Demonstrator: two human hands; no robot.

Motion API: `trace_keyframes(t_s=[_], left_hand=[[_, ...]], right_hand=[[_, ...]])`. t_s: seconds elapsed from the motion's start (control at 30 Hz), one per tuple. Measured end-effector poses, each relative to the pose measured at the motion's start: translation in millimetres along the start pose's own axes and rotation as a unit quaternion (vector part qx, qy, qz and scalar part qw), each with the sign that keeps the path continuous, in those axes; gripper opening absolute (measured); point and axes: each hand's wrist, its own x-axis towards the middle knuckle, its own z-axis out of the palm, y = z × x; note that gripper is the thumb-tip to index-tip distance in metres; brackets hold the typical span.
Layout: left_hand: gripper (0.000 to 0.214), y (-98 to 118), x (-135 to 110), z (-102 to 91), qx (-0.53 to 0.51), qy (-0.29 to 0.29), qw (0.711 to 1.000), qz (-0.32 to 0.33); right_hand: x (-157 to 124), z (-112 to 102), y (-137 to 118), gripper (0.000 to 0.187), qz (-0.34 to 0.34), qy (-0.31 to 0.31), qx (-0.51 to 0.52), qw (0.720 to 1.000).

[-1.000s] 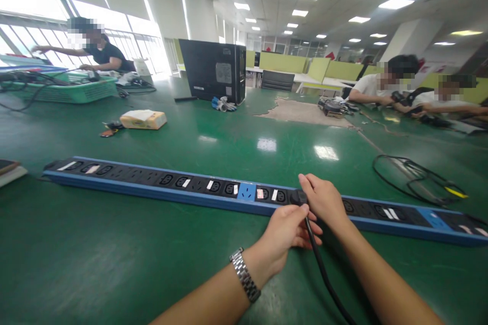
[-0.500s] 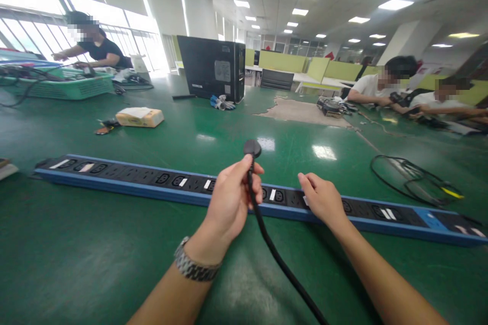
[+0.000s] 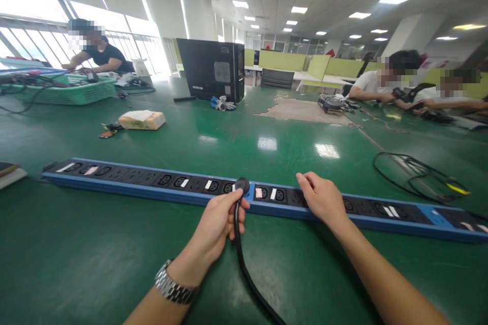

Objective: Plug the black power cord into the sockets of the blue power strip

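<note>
My left hand (image 3: 221,221) pinches a black power plug (image 3: 242,183) between thumb and fingers, and its thick black cable (image 3: 244,269) hangs toward the front edge of the view. The plug is over the middle of a long blue and black power strip (image 3: 145,176), by a blue section. Whether its pins are in a socket is hidden. My right hand (image 3: 324,198) is curled over the strip right of the middle, closed on it, with part of its fingers out of sight. Sockets and small white labels line the strip's top.
A tissue pack (image 3: 142,121) and keys (image 3: 110,130) lie behind the strip. Farther back stand a black computer case (image 3: 213,68), gloves (image 3: 223,103) and a green basket (image 3: 82,92). A coiled black cable (image 3: 415,175) lies at the right. Several people sit around the green table (image 3: 95,254).
My left hand has lowered the plug and shifted it slightly left, from above the strip down to its middle. My right hand has stayed on the strip.
</note>
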Motion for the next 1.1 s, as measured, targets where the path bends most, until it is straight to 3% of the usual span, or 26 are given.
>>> trace_keyframes(t_s=[0.33, 0.53, 0.73, 0.87, 1.0, 1.1], left_hand=[[0.035, 3, -3, 5.1, 0.055, -0.015, 0.997, -0.044], [0.038, 5, 5, 3.6, 0.137, 0.002, 0.991, -0.006], [0.041, 0, 6, 2.1, 0.132, 0.007, 0.991, -0.012], [0.043, -6, 3, 3.8, 0.078, -0.011, 0.997, -0.017], [0.037, -8, -2, 7.3, -0.065, -0.071, 0.992, -0.082], [0.036, -4, -10, 12.3, -0.134, -0.069, 0.983, -0.107]], right_hand=[[-1, -1, -1, 0.049, -0.007, -0.002, -0.012, 1.0], [-2, -1, -1, 0.049, -0.009, -0.009, -0.024, 1.0], [-2, 0, -1, 0.049, -0.009, -0.008, -0.033, 0.999], [-2, 0, -1, 0.049, -0.011, -0.009, -0.026, 1.0], [-2, 1, -1, 0.048, -0.014, -0.002, -0.025, 1.0], [-1, 1, -1, 0.048, -0.019, 0.0, -0.021, 1.0]])
